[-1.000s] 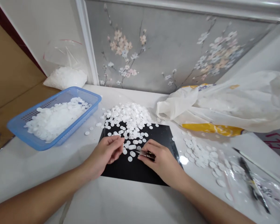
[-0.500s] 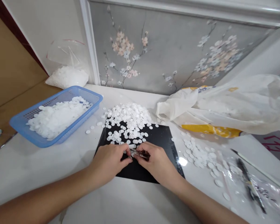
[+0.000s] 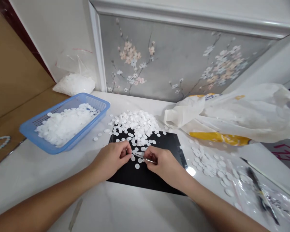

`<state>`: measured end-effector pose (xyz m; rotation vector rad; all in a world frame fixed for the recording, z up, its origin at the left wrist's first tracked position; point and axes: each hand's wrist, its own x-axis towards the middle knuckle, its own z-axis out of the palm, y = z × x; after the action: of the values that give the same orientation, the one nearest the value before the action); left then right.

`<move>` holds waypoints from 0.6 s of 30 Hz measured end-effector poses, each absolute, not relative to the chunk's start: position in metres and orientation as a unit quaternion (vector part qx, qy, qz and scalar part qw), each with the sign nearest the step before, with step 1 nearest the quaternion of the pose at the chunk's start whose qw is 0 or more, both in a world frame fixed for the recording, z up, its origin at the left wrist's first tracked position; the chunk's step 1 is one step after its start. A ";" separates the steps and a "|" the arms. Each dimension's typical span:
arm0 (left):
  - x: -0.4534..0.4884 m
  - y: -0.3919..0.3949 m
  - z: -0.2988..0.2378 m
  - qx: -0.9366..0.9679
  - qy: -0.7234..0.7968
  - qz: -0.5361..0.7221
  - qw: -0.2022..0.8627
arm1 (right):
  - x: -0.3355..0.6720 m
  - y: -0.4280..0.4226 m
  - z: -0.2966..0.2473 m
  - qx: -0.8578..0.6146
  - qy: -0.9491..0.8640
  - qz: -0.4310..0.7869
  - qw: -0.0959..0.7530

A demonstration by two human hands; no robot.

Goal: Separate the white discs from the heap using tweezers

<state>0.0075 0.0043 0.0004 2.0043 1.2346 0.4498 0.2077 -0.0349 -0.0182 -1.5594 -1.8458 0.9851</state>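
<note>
My left hand is over the left part of a black board, thumb and fingers pinched together. Whatever is in that pinch is too small to make out. My right hand is closed on slim metal tweezers, whose tip points left toward my left fingertips. Small white round discs are heaped at the board's far edge and spread toward my hands. One loose disc lies on the board just below the tweezers.
On the left stands a blue plastic basket holding many white discs, with a filled clear bag behind it. At right lie a white plastic bag, scattered discs, a black pen-like tool and clear bags.
My hands have drawn slightly apart, the left one moving left. A disc now lies flat on the board below the tweezers. The whole view has shifted a little.
</note>
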 end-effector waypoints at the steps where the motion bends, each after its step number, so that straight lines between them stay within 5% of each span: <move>1: 0.007 0.004 0.000 0.790 0.477 0.171 0.345 | 0.206 -0.034 -0.018 -0.576 -0.687 0.361 0.257; 18: 0.009 0.007 -0.009 0.801 0.462 0.159 0.346 | 0.202 -0.040 -0.015 -0.567 -0.742 0.283 0.217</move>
<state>0.0094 0.0073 -0.0091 2.0802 1.1981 0.4127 0.2021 -0.0404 -0.0153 -1.5715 -2.0570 0.7845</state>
